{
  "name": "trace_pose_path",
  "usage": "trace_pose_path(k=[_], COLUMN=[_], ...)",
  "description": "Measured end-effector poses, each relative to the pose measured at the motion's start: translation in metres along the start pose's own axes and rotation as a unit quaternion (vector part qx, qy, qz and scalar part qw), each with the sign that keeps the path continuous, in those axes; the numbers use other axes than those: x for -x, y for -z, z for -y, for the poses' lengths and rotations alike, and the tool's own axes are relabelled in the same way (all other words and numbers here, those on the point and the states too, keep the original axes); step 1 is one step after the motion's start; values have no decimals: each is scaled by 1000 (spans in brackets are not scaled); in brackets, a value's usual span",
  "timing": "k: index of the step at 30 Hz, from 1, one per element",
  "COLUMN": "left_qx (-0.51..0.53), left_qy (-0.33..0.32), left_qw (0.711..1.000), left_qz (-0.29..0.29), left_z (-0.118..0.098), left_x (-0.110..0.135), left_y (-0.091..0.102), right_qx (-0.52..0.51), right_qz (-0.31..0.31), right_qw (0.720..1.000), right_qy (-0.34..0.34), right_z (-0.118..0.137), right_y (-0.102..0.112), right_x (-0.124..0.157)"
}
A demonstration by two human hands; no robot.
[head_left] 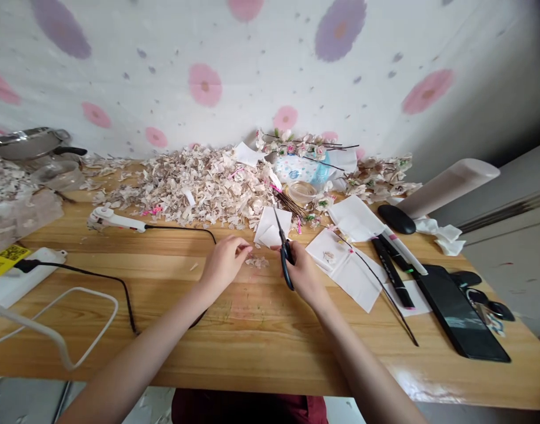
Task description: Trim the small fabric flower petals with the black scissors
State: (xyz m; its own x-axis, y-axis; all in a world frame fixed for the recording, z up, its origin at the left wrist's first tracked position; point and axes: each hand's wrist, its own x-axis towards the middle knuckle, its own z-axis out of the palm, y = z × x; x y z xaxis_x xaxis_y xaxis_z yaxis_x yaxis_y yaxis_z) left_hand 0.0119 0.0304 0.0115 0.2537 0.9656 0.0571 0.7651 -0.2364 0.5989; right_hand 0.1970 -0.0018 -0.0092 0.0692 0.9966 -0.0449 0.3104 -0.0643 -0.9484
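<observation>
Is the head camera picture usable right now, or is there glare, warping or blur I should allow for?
Head view: strong wide-angle bowing curves the wooden tabletop and flowered wall; a white glare patch sits near the table's front edge; the black phone shows a pale reflection; the top right corner falls dark; the black-handled scissors show no obvious blur.

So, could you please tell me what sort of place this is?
Probably a home craft workspace: a light wooden table holds a large heap of pale cut petals, black-handled scissors, and flowering sprigs on thin dark stems.
</observation>
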Motion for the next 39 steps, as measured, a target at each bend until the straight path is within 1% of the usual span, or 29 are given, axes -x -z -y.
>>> trace_pose_path(k=[4, 7, 10, 13, 16, 18, 19, 20, 22, 23, 25, 27, 30, 32, 34, 36, 39], left_qx=[-33, -37, -16, 7, 19, 38, 56, 63, 54, 43, 21, 8, -8, -17, -27, -36, -45], left_qy=[22, 38, 40, 26, -6, -46, -87, -129, -187, -198, -188, -165, -125, -98, -75, -61, -47], left_qw=[999, 999, 999, 999, 999, 995, 990, 983, 973, 973, 979, 985, 992, 995, 996, 996, 997], left_qz=[-5, -3, 16, 38, 40, 74, 100, 115, 120, 112, 82, 52, 13, -11, -35, -50, -43], left_z=[-7, -6, 0, 6, 5, 2, 0, -1, -1, 0, 6, 14, 27, 31, 31, 26, 14], left_x=[-20, -25, -21, -9, 9, 21, 25, 28, 29, 28, 20, 11, -3, -12, -23, -35, -53], left_y=[-13, -20, -15, -2, 9, 10, 8, 4, -5, -9, -15, -15, -6, 1, 6, 5, -2], right_qx=[-31, -46, -59, -66, -68, -70, -71, -71, -69, -67, -64, -64, -65, -65, -66, -66, -65], right_qz=[-25, -36, -35, -31, -27, -23, -21, -19, -15, -15, -13, -12, -12, -13, -14, -14, -17], right_qw=[999, 998, 998, 997, 997, 997, 997, 997, 998, 998, 998, 998, 998, 998, 998, 998, 998], right_qy=[2, 2, 0, -4, -4, -2, 0, 1, 2, 2, 1, 0, -1, -2, -2, -2, 0], right_z=[-1, -3, -6, -7, -6, -5, -4, -4, -3, -3, -3, -2, -2, -2, -2, -2, -3], right_y=[5, 4, 2, 2, 2, 2, 2, 1, 1, 0, 0, 0, 1, 1, 1, 1, 1], right_x=[-3, -5, -8, -10, -9, -8, -7, -6, -5, -5, -4, -4, -5, -5, -5, -5, -5])
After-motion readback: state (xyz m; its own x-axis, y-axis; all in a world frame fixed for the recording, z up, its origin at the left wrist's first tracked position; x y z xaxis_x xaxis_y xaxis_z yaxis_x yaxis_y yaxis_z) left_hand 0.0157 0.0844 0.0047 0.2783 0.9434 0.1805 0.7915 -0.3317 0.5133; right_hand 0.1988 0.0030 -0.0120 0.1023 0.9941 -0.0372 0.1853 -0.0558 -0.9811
